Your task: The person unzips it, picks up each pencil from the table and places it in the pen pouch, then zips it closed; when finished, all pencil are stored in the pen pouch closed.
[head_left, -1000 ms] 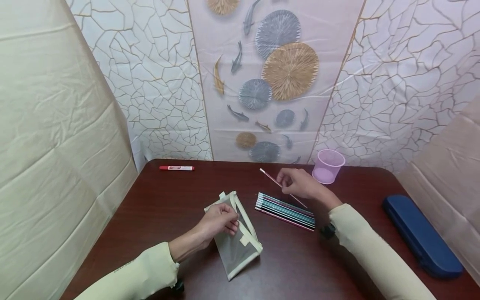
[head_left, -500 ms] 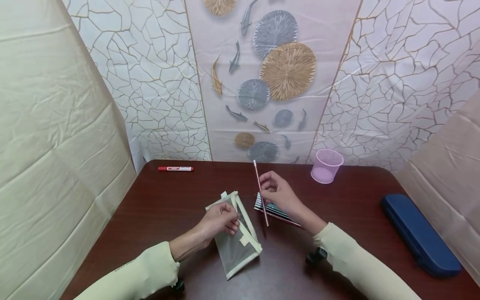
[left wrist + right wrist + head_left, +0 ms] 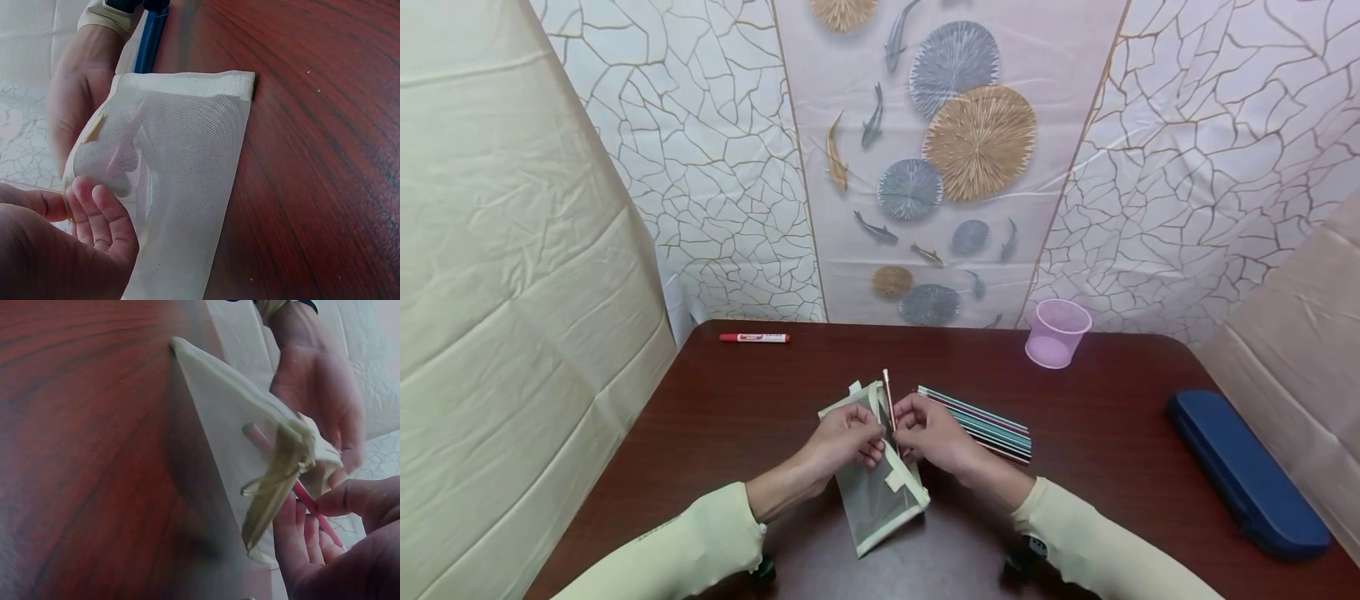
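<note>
My left hand pinches the open zip edge of a cream-trimmed mesh zip pouch. In the left wrist view, the thumb and curled fingers sit at the rim of the pouch. My right hand holds a reddish pencil between thumb and fingers, just right of the left hand. In the right wrist view, the pencil passes through the pouch mouth, and its end shows through the mesh. Several dark, teal and red pencils lie side by side right of the right hand.
A red and white marker lies at the back left of the brown table. A pink mesh cup stands at the back right. Along the right side lies a dark blue case. Patterned cloth hangs behind the table.
My right hand has carried the reddish pencil left from above the row of pencils, turned it steeper, and put its lower end into the pouch mouth. The left hand stays on the pouch edge.
</note>
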{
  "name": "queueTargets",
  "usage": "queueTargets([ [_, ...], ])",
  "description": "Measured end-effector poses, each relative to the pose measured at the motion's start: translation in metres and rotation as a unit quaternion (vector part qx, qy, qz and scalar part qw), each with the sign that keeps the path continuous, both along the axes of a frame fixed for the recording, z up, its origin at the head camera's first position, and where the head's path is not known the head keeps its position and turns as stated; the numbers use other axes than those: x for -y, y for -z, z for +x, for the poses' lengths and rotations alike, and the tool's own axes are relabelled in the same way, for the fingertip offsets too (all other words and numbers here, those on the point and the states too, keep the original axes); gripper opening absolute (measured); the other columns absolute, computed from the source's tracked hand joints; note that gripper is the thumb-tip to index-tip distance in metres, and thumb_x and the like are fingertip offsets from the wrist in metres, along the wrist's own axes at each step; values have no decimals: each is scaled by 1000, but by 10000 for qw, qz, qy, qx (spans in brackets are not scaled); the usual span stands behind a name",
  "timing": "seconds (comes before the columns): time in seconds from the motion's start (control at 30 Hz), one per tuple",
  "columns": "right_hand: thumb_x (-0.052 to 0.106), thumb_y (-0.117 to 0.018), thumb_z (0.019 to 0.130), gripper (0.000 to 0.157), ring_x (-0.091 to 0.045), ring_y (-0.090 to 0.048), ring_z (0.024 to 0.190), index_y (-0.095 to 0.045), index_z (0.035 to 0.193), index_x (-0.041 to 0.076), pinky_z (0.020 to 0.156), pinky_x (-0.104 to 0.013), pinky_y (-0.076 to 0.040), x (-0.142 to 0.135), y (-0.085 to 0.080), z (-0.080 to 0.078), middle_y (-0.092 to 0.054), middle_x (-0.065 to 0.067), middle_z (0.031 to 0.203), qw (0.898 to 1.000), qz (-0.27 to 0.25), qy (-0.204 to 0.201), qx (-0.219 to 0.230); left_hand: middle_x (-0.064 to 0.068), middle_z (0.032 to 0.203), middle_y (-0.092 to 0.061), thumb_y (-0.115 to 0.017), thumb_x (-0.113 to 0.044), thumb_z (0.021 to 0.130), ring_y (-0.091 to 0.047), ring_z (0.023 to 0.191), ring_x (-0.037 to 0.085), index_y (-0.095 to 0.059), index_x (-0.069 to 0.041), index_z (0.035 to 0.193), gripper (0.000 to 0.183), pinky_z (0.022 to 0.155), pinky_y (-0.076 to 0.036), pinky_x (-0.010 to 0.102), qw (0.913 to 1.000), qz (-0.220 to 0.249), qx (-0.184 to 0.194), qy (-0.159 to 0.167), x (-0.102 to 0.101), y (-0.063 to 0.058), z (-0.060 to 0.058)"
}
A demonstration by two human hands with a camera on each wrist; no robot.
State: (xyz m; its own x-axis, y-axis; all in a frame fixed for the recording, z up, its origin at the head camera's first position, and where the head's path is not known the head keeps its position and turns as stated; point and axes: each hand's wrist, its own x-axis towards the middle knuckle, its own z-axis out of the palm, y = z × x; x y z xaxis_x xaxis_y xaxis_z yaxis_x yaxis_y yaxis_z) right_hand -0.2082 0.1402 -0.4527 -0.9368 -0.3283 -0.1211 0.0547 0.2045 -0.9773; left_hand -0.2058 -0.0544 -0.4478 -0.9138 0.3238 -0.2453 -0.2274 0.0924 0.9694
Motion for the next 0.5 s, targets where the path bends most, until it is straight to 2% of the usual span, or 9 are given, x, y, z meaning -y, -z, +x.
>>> queueTargets([
  [0.2,3,-65,89,31,-10,-60,74,-61,119,-5,62,-24,-51,3,4,4,-67,-7,93,9990,416,-75,-117,1,76,-68,-64,-8,98,-66,65,7,-55,-5,102,10,62,-57,22,9999,50,-65,-63,-1,0,1],
  [0.5,3,-64,92,28,-11,-61,77,-63,119,-5,63,-24,-50,5,4,3,-73,-15,100,9969,742,-181,-211,1,77,-68,-63,-9,101,-66,66,8,-55,-5,103,10,63,-57,22,9998,67,-126,-155,-2,1,2],
])
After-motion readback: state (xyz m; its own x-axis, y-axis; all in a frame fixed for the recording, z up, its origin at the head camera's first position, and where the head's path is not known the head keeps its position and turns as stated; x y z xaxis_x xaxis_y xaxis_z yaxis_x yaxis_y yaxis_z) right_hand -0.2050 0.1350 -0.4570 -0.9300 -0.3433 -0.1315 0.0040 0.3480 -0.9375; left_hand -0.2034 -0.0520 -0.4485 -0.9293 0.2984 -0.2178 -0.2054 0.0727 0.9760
